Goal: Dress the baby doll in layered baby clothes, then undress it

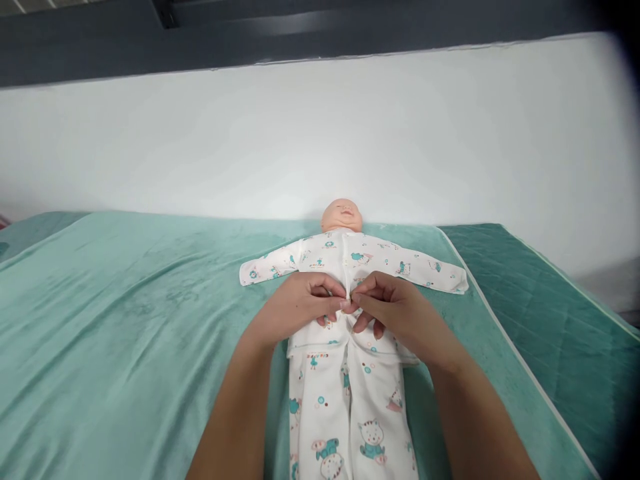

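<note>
A baby doll (pixel 341 215) lies on its back on a teal blanket (pixel 125 313), head toward the wall, arms spread. It wears a white printed shirt (pixel 350 257) and matching white trousers (pixel 345 413) with cat pictures. My left hand (pixel 300 303) and my right hand (pixel 395 310) meet at the shirt's front seam over the belly. Both pinch the shirt's two front edges together between thumb and fingers. The fastening itself is hidden under my fingertips.
The blanket covers a darker green quilted mattress (pixel 550 320) that shows on the right. A white wall (pixel 320 133) runs close behind the doll's head, with a dark frame (pixel 300 30) above it.
</note>
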The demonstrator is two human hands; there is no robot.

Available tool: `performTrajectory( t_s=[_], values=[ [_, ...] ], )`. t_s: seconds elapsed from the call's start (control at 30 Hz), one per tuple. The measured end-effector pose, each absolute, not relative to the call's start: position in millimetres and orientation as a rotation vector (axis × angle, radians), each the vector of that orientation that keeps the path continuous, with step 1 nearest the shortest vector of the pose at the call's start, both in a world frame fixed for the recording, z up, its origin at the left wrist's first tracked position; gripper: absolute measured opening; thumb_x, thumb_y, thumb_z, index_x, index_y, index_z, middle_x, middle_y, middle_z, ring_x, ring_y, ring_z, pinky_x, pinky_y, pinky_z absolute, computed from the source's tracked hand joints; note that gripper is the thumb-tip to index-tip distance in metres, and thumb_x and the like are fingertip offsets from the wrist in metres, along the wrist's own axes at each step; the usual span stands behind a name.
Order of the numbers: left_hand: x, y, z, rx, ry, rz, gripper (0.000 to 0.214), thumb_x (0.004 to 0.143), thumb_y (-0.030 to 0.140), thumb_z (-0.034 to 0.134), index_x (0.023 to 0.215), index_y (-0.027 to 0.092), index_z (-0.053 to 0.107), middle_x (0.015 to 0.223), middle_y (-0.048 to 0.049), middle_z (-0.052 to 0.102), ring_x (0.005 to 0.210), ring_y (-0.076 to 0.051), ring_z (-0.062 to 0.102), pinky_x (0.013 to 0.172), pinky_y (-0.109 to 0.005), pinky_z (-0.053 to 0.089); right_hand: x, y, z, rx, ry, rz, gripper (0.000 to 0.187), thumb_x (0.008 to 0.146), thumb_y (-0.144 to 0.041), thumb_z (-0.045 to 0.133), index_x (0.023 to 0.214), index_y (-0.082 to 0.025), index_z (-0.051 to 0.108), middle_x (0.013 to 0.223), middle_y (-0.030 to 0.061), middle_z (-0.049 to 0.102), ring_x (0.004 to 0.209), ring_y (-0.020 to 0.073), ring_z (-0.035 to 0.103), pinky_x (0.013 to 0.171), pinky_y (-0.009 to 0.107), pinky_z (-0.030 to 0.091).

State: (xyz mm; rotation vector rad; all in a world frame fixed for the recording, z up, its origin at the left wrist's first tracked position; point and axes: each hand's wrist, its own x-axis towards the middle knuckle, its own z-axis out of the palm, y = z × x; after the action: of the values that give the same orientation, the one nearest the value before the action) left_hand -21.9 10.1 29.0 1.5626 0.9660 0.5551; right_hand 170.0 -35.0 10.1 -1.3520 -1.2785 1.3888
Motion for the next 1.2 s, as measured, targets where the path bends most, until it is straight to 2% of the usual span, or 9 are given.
performTrajectory(
  t_s=[0.23, 0.63, 0.83, 1.2],
  values=[
    [-19, 7, 29, 1.612, 0.998, 0.563, 0.009, 0.078, 0.025, 0.064, 0.083, 0.019, 0.066, 0.072, 0.0011, 0.065, 0.061, -0.008, 0.055, 0.057, -0.019, 0.046, 169, -36, 9, -1.329, -1.279, 1.405, 0.015, 0.089, -0.034, 0.060, 0.086, -0.021, 0.056, 0.093, 0.0048, 0.075, 0.069, 0.0162, 0.074, 0.049, 0.019, 0.047],
    [-21, 11, 19, 1.625, 0.976, 0.580, 0.012, 0.073, 0.020, 0.057, 0.083, 0.019, 0.064, 0.066, 0.0025, 0.060, 0.057, -0.009, 0.053, 0.055, -0.021, 0.045, 166, -36, 11, -1.352, -1.310, 1.400, 0.011, 0.089, -0.030, 0.059, 0.086, -0.021, 0.056, 0.092, 0.0029, 0.075, 0.065, 0.0144, 0.073, 0.047, 0.018, 0.044],
    [-22, 12, 19, 1.542, 0.935, 0.589, 0.019, 0.073, 0.015, 0.054, 0.090, 0.019, 0.062, 0.067, 0.0020, 0.061, 0.055, -0.009, 0.056, 0.053, -0.022, 0.047, 165, -38, 12, -1.346, -1.339, 1.399, 0.006, 0.089, -0.027, 0.057, 0.086, -0.021, 0.057, 0.088, 0.0007, 0.074, 0.063, 0.0119, 0.070, 0.047, 0.017, 0.043],
    [-32, 14, 21, 1.479, 0.819, 0.511, 0.017, 0.080, 0.021, 0.064, 0.096, 0.020, 0.058, 0.080, -0.0008, 0.066, 0.062, -0.010, 0.059, 0.059, -0.024, 0.049, 167, -35, 9, -1.303, -1.370, 1.393, 0.010, 0.090, -0.030, 0.058, 0.090, -0.021, 0.057, 0.082, 0.0007, 0.072, 0.057, 0.0113, 0.068, 0.047, 0.018, 0.042]
  ],
)
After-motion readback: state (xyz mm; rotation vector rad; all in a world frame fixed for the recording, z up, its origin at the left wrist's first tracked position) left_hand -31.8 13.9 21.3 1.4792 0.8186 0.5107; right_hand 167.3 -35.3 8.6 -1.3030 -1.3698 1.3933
